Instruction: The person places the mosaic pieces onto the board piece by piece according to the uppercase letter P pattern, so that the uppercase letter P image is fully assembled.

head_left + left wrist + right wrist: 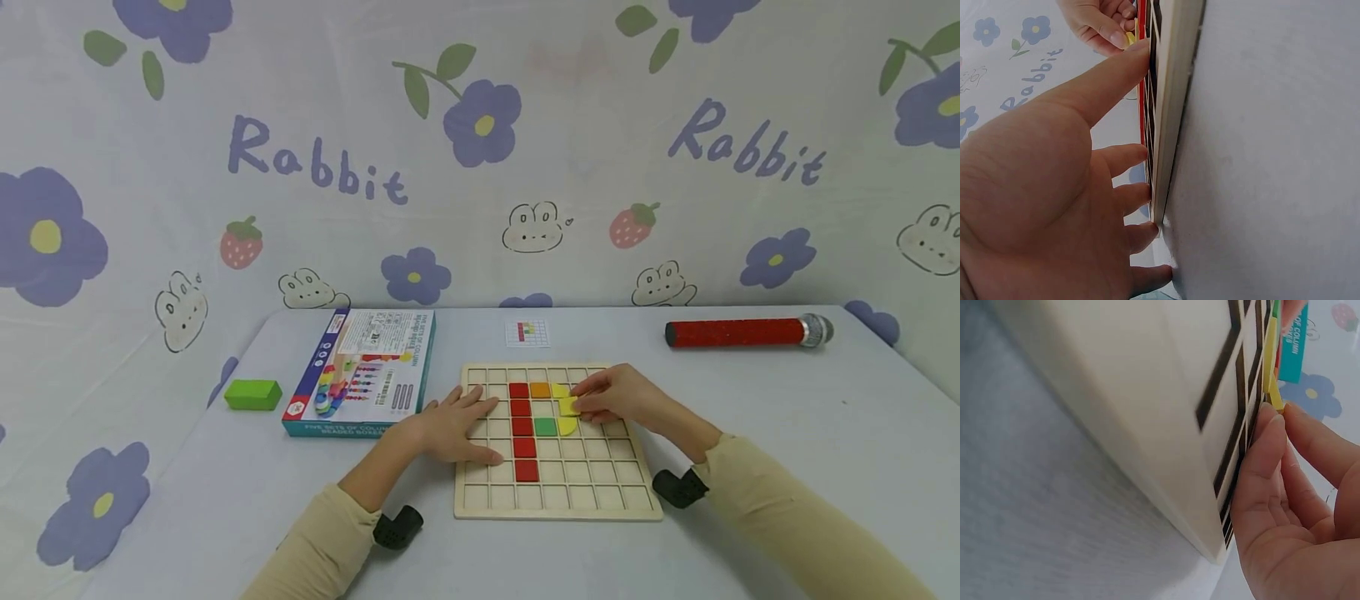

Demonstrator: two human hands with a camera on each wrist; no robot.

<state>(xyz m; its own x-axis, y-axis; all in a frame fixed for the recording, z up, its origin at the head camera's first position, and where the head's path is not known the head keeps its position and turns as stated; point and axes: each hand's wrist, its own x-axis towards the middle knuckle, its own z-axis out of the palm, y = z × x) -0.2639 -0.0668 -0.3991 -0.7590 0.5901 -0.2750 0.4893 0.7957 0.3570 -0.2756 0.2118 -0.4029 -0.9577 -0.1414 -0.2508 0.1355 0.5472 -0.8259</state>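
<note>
A light wooden grid board (pixel 558 504) lies on the table. Down one column of it runs a line of red square tiles (pixel 523 427). An orange tile (pixel 540 390) and a green tile (pixel 545 427) sit to their right, with yellow rounded pieces (pixel 567 427) beside. My right hand (pixel 626 396) pinches a yellow tile (pixel 567 407) between thumb and fingertips; in the right wrist view this yellow tile (pixel 1275 399) is tilted over the board. With fingers spread, my left hand (pixel 453 425) rests on the board's left side, fingertips at its edge in the left wrist view.
A small pattern card (pixel 528 334) lies behind the board. To the left are a boxed game (pixel 360 367) and a green block (pixel 252 395). A red microphone-like cylinder (pixel 738 332) lies at the back right. Black wrist devices (pixel 680 488) hang under both sleeves.
</note>
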